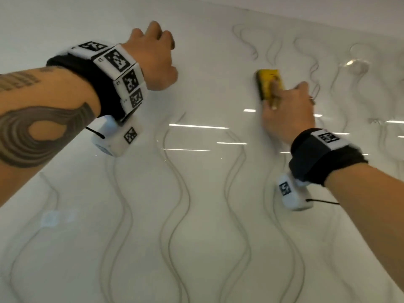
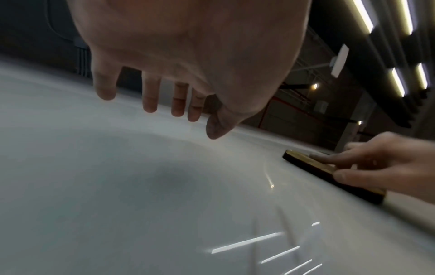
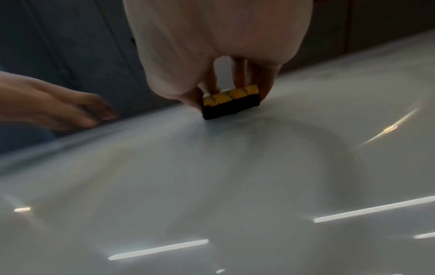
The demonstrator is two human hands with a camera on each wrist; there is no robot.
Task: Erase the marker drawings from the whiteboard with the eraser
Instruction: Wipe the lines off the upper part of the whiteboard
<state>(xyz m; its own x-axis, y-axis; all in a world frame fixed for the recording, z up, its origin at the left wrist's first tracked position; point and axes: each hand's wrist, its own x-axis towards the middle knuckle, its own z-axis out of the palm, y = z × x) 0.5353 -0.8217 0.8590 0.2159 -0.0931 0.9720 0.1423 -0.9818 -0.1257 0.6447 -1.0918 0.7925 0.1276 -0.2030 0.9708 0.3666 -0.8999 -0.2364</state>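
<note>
The glossy whiteboard (image 1: 207, 215) fills the head view and carries several wavy grey marker lines (image 1: 187, 193). My right hand (image 1: 286, 99) grips a yellow eraser (image 1: 267, 82) with black felt and presses it flat on the board at upper right, among fainter lines (image 1: 314, 68). In the right wrist view the fingers (image 3: 238, 74) clamp the eraser (image 3: 231, 104) from both sides. My left hand (image 1: 168, 53) rests on the board at upper left, holding nothing. Its fingers (image 2: 150, 100) hang relaxed toward the surface, with the eraser (image 2: 341, 183) off to the right.
The board's top edge (image 1: 306, 13) runs just above both hands. Ceiling lights reflect as bright bars (image 1: 196, 126) across the middle of the board. A dark room with strip lights (image 2: 397, 83) lies beyond the board.
</note>
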